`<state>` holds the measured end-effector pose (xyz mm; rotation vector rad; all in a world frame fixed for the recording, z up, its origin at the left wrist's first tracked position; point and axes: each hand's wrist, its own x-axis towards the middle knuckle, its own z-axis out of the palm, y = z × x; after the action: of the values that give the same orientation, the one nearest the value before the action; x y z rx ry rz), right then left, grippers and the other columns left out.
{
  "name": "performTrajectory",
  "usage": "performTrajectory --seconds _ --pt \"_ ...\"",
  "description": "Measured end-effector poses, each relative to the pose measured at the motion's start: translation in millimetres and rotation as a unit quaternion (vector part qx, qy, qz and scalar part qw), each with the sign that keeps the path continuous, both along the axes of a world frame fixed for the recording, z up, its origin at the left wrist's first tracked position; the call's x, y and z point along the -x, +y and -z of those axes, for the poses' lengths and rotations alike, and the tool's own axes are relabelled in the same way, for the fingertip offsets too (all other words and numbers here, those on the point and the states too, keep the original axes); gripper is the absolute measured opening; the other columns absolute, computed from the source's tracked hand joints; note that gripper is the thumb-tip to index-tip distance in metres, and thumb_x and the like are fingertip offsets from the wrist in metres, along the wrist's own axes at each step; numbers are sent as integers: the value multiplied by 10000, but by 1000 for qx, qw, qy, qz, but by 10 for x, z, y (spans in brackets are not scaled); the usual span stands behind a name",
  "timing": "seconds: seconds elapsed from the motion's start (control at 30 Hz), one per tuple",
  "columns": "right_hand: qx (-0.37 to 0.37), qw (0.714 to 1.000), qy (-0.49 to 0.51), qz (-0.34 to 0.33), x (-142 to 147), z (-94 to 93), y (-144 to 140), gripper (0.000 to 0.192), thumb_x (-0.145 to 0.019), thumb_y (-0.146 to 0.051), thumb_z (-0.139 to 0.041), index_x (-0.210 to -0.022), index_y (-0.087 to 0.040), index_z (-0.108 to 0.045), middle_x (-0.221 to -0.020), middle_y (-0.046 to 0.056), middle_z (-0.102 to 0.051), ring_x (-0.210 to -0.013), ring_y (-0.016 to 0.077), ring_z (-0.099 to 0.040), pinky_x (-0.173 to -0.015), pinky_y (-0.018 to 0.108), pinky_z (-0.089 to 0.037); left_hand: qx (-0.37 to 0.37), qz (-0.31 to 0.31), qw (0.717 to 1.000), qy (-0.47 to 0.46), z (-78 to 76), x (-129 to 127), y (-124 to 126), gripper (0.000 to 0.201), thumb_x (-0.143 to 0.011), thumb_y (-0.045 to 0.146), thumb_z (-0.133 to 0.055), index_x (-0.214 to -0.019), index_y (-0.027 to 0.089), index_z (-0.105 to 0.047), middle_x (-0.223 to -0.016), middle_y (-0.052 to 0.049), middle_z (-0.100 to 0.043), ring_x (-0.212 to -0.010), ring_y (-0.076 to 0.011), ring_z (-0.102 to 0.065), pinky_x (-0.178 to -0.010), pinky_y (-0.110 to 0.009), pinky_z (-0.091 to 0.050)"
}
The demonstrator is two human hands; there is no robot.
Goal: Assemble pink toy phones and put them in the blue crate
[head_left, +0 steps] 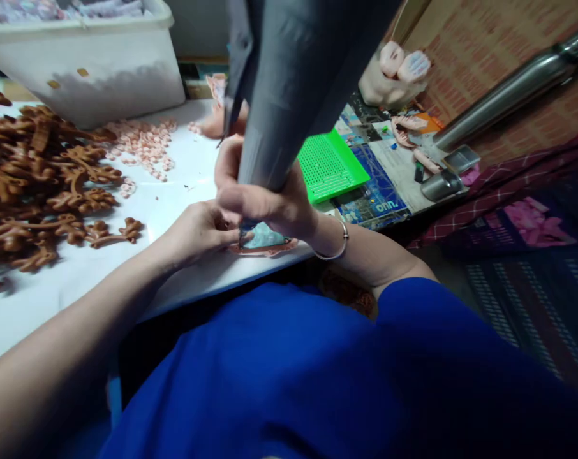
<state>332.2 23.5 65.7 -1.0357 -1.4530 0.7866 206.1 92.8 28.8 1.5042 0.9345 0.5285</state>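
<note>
White table (78,280): flat piece (265,242) beneath both hands (251,210).

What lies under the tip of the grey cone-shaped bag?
Under the grey cone-shaped bag, gripped by the right hand, lies a flat brown mould with pale blue-green filling, steadied by the left hand. The nozzle and most of the mould are covered by the hands.

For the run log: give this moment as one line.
right hand: grips grey cone bag, tip down | left hand: steadies flat mould | brown pieces: piled left on white table
</note>
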Motion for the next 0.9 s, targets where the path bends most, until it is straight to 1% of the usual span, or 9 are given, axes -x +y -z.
performTrajectory --seconds 0.1,0.17,0.33,0.47,0.53,0.63,0.7,0.8,0.9 --pt "-72 993 12 95 -147 -157 25 471 -863 -677 -511 -802 -210 -501 -682 -46 -458 -546 72 -488 -632 233 -522 -48 100 991 78 -39 53 35 202 -524 140 -903 -642 145 -739 -541 10 -595 -466 -121 -505 -448 -224 -340" --pt "-97 980 -10 176 -287 -225 31 400 -889 -622 -502 -898 -224 -534 -721 -35 -483 -597 93 -540 -621 229 -511 -103 117 982 107 -16 189 60 271 -555 335 -909 -707 168 -759 -594 -14 -617 -502 -146 -533 -458 -244 -358" --pt "-160 941 -10 299 -686 -160 -6 300 -859 -410 -634 -1102 -248 -564 -1087 27 -617 -1073 163 -636 -1002 290 -507 -223 130 957 132 24 713 145 614 -613 796 -686 -747 202 -761 -667 -45 -668 -498 -161 -561 -465 -265 -384" --pt "-382 840 -53 382 -769 -98 -134 400 -842 -350 -690 -1219 -275 -582 -1313 1 -545 -1431 202 -392 -1216 344 -264 -372 97 909 160 35 960 100 570 -785 745 -574 -897 218 -758 -796 -51 -674 -568 -176 -604 -520 -283 -427" --pt "-432 808 -139 376 -679 -99 -177 378 -861 -338 -676 -1230 -339 -593 -1267 -13 -577 -1360 200 -472 -1171 355 -337 -476 94 862 148 80 952 33 538 -851 675 -556 -1045 205 -730 -968 -104 -686 -784 -245 -657 -654 -330 -493" --pt "-326 874 -293 207 -474 -67 -52 170 -936 -272 -556 -1053 -298 -677 -1009 31 -678 -1009 188 -648 -952 355 -512 -563 135 806 123 196 841 -77 518 -911 598 -526 -1244 218 -640 -1229 -158 -645 -1032 -317 -630 -839 -435 -512" --pt "-181 908 -365 94 -353 -8 190 193 -955 -223 -503 -964 -219 -696 -950 59 -696 -923 187 -644 -884 353 -514 -564 153 803 122 281 767 -134 458 -953 509 -503 -1324 252 -576 -1265 -140 -637 -1051 -295 -630 -848 -425 -519" --pt "-16 910 -413 30 -186 95 674 181 -937 -159 -508 -933 -137 -688 -936 75 -698 -894 175 -617 -855 327 -472 -565 141 805 112 375 719 -181 416 -975 416 -494 -1351 243 -542 -1239 -140 -646 -1023 -270 -641 -820 -398 -531" --pt "47 905 -421 -21 68 156 1102 171 -939 -130 -507 -927 -129 -678 -923 54 -696 -879 150 -605 -833 280 -434 -573 119 804 105 417 726 -201 413 -974 395 -498 -1343 214 -543 -1236 -157 -642 -1017 -273 -637 -821 -406 -530"
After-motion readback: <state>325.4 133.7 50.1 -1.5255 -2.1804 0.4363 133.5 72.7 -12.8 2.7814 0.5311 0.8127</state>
